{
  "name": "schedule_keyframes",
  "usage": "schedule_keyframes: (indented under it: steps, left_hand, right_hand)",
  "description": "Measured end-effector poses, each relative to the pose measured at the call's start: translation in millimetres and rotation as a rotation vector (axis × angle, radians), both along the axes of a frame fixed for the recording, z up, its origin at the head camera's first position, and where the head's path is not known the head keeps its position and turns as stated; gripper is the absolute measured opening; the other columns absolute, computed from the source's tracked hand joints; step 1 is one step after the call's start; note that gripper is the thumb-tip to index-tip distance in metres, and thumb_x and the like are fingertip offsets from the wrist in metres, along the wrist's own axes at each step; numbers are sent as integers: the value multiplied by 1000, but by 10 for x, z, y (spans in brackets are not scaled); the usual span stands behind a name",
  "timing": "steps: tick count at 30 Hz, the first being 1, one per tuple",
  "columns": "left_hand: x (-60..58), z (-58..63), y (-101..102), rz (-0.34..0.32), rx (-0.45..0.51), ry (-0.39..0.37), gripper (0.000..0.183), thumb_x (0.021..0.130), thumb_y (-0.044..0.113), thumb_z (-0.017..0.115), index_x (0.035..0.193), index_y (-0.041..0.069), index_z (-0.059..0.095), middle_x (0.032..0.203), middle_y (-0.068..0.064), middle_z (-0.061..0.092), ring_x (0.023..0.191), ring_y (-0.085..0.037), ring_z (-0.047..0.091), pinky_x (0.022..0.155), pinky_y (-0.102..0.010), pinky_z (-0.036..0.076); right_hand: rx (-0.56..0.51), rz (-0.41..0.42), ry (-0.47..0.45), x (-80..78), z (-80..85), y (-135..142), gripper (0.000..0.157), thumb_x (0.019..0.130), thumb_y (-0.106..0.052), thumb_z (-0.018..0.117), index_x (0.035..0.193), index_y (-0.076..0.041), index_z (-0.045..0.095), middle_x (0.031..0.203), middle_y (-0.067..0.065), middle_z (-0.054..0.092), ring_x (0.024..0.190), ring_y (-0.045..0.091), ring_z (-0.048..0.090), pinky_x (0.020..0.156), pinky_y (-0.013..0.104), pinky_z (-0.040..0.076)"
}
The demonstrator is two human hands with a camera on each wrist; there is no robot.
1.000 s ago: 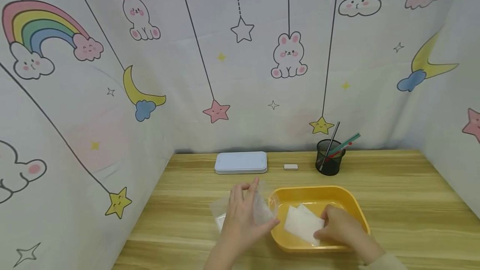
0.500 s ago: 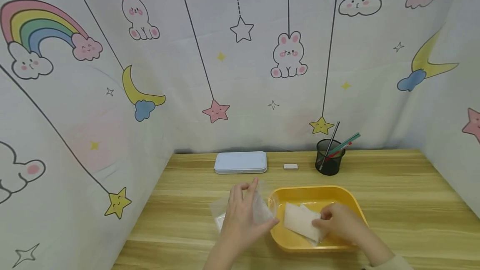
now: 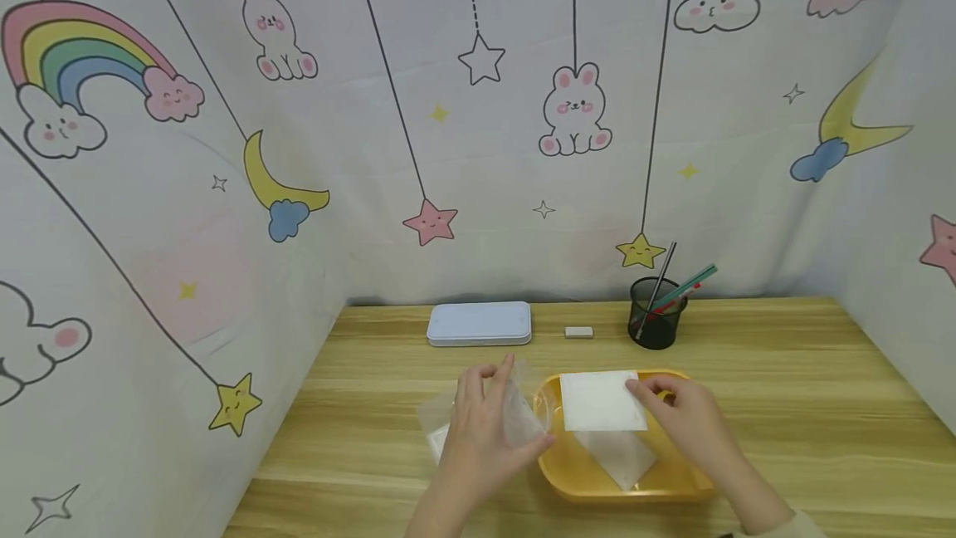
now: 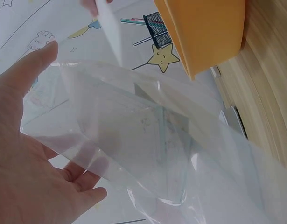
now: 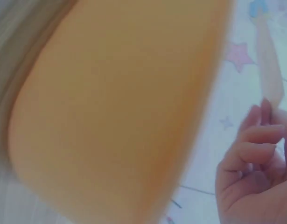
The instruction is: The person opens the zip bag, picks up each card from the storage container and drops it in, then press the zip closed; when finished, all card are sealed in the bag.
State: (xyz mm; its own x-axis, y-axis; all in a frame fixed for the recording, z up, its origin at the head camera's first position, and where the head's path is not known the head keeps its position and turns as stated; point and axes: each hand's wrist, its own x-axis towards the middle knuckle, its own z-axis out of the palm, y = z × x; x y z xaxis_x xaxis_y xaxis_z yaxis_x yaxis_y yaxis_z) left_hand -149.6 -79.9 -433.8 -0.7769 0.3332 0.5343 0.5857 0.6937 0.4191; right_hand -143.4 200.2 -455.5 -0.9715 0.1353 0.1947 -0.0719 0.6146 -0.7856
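Observation:
My left hand (image 3: 481,442) holds up a clear plastic bag (image 4: 129,126), thumb and index finger spread apart with the bag between them. To its right, my right hand (image 3: 687,413) pinches a thin white square sheet (image 3: 593,401) by its right edge, over the yellow tray (image 3: 556,480). In the right wrist view the sheet (image 5: 270,60) stands edge-on above the fingertips. A second, more translucent whitish piece (image 3: 623,459) lies in the tray, partly covered by the raised sheet.
Clear film with a white piece (image 3: 439,438) lies on the table left of my left hand, mostly hidden. Along the back stand a pale pencil case (image 3: 480,325), a small white eraser (image 3: 578,332) and a black mesh pen cup (image 3: 653,318). Patterned curtain (image 3: 508,148) encloses the table.
My right hand has lifted the white sheet off the other piece in the tray, raising it toward the tray's far rim. The left hand and its bag have stayed in place.

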Motion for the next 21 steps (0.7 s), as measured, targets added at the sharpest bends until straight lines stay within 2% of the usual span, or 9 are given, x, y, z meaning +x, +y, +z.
schedule_keyframes:
  steps: [2, 5, 8, 12, 16, 21]
  left_hand:
    - [-7, -3, 4, 0, 0, -1, 104, 62, 51, 85, 146, 9, 39, 122, -8, 40, 112, -21, 41, 92, -43, 42]
    - [-13, -3, 10, -1, -3, -9, 105, 62, 51, 85, 147, 11, 38, 123, -8, 40, 112, -21, 41, 92, -43, 42]
    - [-11, 1, 13, 1, -7, -16, 106, 62, 51, 85, 148, 11, 37, 123, -8, 40, 112, -21, 40, 92, -43, 42]
    - [-2, 9, 12, 2, -8, -19, 105, 62, 51, 85, 147, 9, 38, 123, -9, 40, 112, -22, 41, 92, -44, 42]
    - [4, 15, 14, -2, -7, -17, 105, 62, 51, 85, 146, 7, 39, 123, -9, 40, 111, -22, 41, 92, -43, 42]
    - [-3, 17, 23, -6, -9, 1, 104, 62, 51, 85, 146, 7, 40, 122, -10, 41, 111, -22, 41, 93, -43, 41]
  right_hand:
    - [-67, -26, 21, 5, 49, 3, 32, 91, -42, 64, 81, -13, 68, 59, -5, 45, 50, 10, 38, 46, 25, 32]
    - [-166, -48, 41, 25, 138, -3, 34, 91, -41, 64, 82, -8, 67, 56, -4, 37, 47, 8, 34, 41, 24, 30]
    - [-207, -39, 71, 63, 227, -39, 32, 91, -38, 65, 81, -7, 67, 54, -5, 32, 45, 7, 30, 39, 25, 27]
    - [-199, -18, 154, 110, 291, -124, 23, 91, -30, 67, 78, -10, 67, 53, -4, 35, 45, 8, 32, 38, 26, 29]
    - [-188, -2, 280, 126, 291, -203, 15, 89, -18, 70, 75, -15, 66, 55, -2, 43, 46, 9, 36, 40, 26, 31]
    - [-152, 59, 423, 118, 267, -233, 20, 86, -7, 72, 73, -20, 64, 61, -3, 49, 49, 10, 39, 42, 25, 33]
